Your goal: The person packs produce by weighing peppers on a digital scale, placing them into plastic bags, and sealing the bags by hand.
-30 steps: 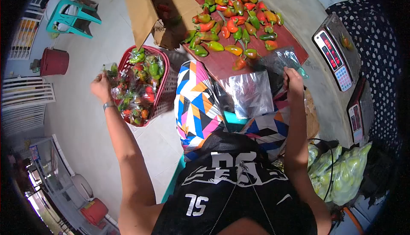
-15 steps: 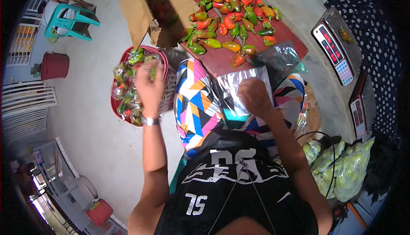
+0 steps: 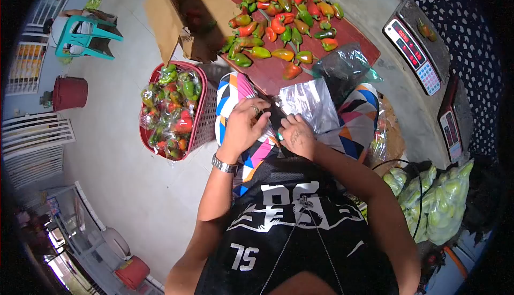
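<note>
My left hand [image 3: 247,124], with a ring and a metal watch, is over my patterned trouser leg, thumb apart from the fingers and nothing seen in it. Close by, my right hand [image 3: 298,136] has its fingers curled at the near edge of the clear plastic bags [image 3: 313,102], and appears to grip one. The bags lie flat over my lap, by the red board [image 3: 267,80]. Loose red, orange and green peppers [image 3: 278,25] cover much of the board. To the left, the pink basket [image 3: 208,96] holds several bagged portions of peppers [image 3: 179,121].
A cardboard box [image 3: 160,13] stands at the board's left. A dark, crumpled plastic bag [image 3: 348,64] lies on its right. Two digital scales [image 3: 412,48] are farther right, one with peppers on it. Bags of green produce [image 3: 441,209] lie at lower right. A teal chair [image 3: 80,35] stands back left.
My left hand has moved from above the basket to my lap, leaving a bagged portion there. My right hand has come down and left to the plastic bags' near edge.
</note>
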Motion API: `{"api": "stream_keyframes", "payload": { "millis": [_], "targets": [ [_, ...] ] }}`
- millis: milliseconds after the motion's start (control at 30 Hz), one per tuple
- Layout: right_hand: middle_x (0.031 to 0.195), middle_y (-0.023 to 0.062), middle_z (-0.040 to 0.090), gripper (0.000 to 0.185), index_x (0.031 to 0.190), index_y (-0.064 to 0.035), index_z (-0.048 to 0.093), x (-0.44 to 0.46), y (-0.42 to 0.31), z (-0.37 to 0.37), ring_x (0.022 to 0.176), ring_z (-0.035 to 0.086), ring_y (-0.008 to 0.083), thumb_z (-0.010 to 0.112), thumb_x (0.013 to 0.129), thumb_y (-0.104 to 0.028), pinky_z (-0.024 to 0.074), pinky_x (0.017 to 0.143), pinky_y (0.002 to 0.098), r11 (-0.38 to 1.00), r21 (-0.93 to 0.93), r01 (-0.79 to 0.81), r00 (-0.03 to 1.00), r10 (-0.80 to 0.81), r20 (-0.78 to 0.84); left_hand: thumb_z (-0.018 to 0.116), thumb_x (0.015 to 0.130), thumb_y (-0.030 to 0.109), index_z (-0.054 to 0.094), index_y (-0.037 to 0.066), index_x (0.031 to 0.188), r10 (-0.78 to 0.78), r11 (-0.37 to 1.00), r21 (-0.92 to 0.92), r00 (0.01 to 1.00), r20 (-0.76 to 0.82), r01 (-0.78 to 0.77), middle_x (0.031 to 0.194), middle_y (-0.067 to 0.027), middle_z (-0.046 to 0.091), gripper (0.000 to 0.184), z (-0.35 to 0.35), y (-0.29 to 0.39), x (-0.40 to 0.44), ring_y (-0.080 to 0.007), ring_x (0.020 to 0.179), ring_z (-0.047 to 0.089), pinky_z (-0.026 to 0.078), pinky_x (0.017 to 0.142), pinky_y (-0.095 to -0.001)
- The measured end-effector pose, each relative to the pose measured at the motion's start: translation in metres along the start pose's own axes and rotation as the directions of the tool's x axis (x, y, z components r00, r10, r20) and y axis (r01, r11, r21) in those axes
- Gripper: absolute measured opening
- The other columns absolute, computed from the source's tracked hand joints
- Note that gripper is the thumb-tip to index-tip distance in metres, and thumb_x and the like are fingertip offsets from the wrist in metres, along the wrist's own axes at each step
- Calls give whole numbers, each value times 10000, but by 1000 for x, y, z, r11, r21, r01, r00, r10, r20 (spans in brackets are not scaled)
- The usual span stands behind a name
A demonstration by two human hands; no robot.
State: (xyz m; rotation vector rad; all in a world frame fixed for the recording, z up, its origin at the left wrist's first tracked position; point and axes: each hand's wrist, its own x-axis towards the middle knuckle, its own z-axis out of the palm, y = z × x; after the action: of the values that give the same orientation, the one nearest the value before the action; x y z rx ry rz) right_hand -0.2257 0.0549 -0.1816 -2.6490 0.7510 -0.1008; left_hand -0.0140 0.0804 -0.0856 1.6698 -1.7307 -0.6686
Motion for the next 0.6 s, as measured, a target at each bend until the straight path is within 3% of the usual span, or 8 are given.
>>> {"api": "stream_keyframes", "payload": {
  "millis": [67, 167, 200, 300, 333, 433, 500, 600],
  "targets": [
    [826, 84, 613, 119, 739, -90, 705, -1, 8, 15, 972, 587, 276, 706, 808, -186, 419, 884, 409, 998, 59, 17, 993, -10, -114, 730, 881, 87, 758, 34, 1063, -24, 999, -23, 1000, -18, 24, 1149, -133, 734, 191, -2, -1, -2, -271, 949, 712, 570, 793, -338],
    [825, 103, 601, 122, 735, -80, 685, -1, 21, 16, 926, 591, 313, 717, 807, -173, 439, 837, 437, 981, 186, -56, 955, 107, -276, 725, 886, 90, 759, 35, 1067, -115, 987, -115, 993, -22, 111, 1137, -137, 740, 192, -8, 3, -6, -286, 978, 720, 559, 862, -353],
    [817, 117, 596, 129, 736, -70, 662, 0, 24, 8, 875, 588, 348, 718, 825, -145, 452, 793, 464, 934, 355, -48, 927, 173, -332, 724, 888, 94, 760, 35, 1064, -130, 985, -119, 991, -24, 127, 1134, -140, 740, 189, -8, 2, -6, -288, 998, 718, 553, 880, -355],
    [806, 127, 566, 109, 800, -52, 646, -1, 25, -17, 838, 581, 370, 725, 838, -117, 453, 758, 484, 846, 526, -89, 874, 319, -365, 720, 902, 107, 759, 32, 1069, -192, 970, -153, 981, -19, 187, 1121, -136, 744, 187, -6, 0, -8, -274, 1024, 716, 542, 907, -349],
    [872, 131, 594, 167, 910, -28, 638, -4, 24, -31, 872, 618, 348, 666, 919, -192, 469, 780, 457, 826, 563, -42, 847, 328, -419, 718, 912, 113, 755, 28, 1080, -212, 962, -178, 977, -14, 206, 1114, -127, 747, 191, -4, 2, -7, -258, 1011, 716, 543, 897, -340],
    [948, 85, 663, 126, 1009, -50, 629, -9, 33, -76, 964, 671, 260, 607, 1012, -174, 519, 816, 403, 450, 888, -94, 757, 612, -230, 705, 954, 152, 717, 23, 1164, -368, 875, -326, 929, 29, 357, 1138, -89, 731, 247, 8, 3, -3, -201, 1009, 694, 544, 873, -313],
    [1008, 63, 662, 193, 1109, -51, 614, -8, 35, -123, 1009, 666, 219, 526, 1075, -220, 525, 857, 354, -192, 924, 332, 768, 624, -146, 694, 981, 185, 672, 27, 1241, -472, 690, -554, 870, 145, 466, 1179, -65, 705, 305, 26, 2, -1, -166, 1032, 668, 545, 868, -299],
    [1123, 111, 662, 257, 1164, -4, 605, -20, 51, -179, 1041, 658, 232, 485, 1092, -219, 533, 878, 328, -198, 855, 479, 719, 647, -253, 652, 1025, 269, 571, 52, 1362, -424, 229, -780, 780, 459, 583, 1292, -56, 637, 408, 60, -6, 2, -145, 1141, 610, 544, 897, -299]
  ]
}}
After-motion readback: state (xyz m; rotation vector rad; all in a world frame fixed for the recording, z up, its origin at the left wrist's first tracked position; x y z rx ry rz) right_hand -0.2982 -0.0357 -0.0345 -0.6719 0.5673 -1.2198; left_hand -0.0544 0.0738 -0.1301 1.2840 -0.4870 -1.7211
